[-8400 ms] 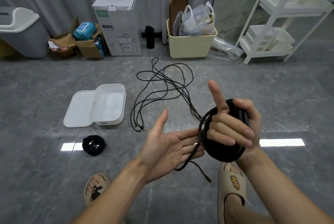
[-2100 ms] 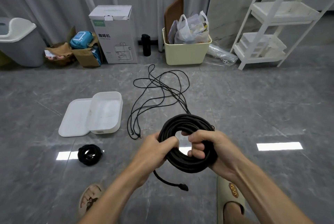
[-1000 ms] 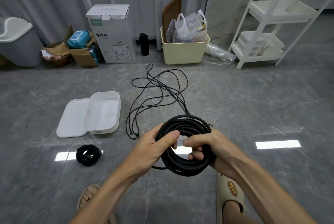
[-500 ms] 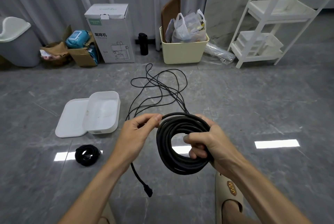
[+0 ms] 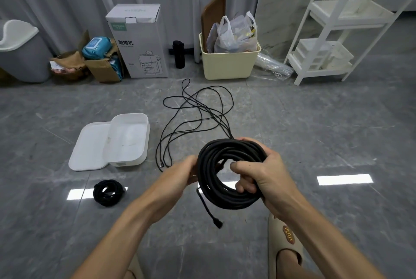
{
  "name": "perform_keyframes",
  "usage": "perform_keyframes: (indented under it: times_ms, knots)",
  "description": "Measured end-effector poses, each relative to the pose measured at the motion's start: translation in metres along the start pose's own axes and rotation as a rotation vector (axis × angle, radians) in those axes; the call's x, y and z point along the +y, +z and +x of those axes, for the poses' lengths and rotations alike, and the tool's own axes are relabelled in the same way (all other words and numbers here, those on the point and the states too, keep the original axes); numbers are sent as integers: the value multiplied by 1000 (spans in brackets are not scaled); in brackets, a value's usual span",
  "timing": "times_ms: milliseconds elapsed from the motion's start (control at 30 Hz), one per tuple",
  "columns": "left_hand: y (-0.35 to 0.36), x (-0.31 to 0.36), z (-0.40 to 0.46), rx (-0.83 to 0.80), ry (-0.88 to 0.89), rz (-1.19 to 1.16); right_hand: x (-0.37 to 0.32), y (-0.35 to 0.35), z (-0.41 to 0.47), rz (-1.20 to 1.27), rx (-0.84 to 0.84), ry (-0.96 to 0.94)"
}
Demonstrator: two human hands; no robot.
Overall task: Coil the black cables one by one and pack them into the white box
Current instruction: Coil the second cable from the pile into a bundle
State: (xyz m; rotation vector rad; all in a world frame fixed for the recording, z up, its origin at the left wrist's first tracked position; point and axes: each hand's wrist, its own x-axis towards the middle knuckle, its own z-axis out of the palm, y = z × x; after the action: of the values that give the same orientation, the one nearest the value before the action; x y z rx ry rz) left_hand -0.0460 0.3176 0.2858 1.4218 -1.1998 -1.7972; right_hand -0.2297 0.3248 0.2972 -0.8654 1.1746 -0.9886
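I hold a thick black cable coil point(image 5: 216, 197) upright in front of me. My right hand point(image 5: 263, 177) grips its right side, fingers curled through the ring. My left hand point(image 5: 177, 177) grips the coil's left edge; its fingertips are hidden behind the cable. The cable's free end with a plug point(image 5: 217, 223) hangs below the coil. A thin black cable point(image 5: 198, 112) lies loose and tangled on the floor beyond. A small coiled black cable point(image 5: 108, 192) lies on the floor at the left. The open white box point(image 5: 144, 143) stands on the floor with its lid point(image 5: 90, 148) beside it.
Along the back wall stand a grey bin point(image 5: 20, 53), cardboard boxes point(image 5: 103, 69), a white appliance carton point(image 5: 139, 40), a black bottle point(image 5: 179, 53), a cream tub point(image 5: 229, 62) with bags, and a white shelf rack point(image 5: 326, 38). My sandalled foot point(image 5: 286, 240) is below the coil.
My left hand has moved from pinching the cable's end at the top left down onto the coil's left edge. The free end now hangs under the coil.
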Motion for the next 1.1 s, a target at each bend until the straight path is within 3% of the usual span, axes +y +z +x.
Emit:
perform_keyframes:
  times_ms: [67,233,467,633,700,833,1100]
  knots:
    - [2,-1,1,-35,-7,-55,1,-1,1,-44,41,-4]
    - [8,-10,6,-3,93,159,7,-3,3,-130,61,36]
    - [14,-15,6,6,109,102,5,-7,3,-174,-14,105]
    - [20,-14,7,34,150,87,8,-6,3,-192,104,85]
    - [28,-16,4,183,317,209,10,-4,3,-206,161,65]
    - [30,-31,7,435,761,680,15,2,4,-178,244,37]
    - [39,-40,12,566,576,1016,16,5,1,-192,268,-15]
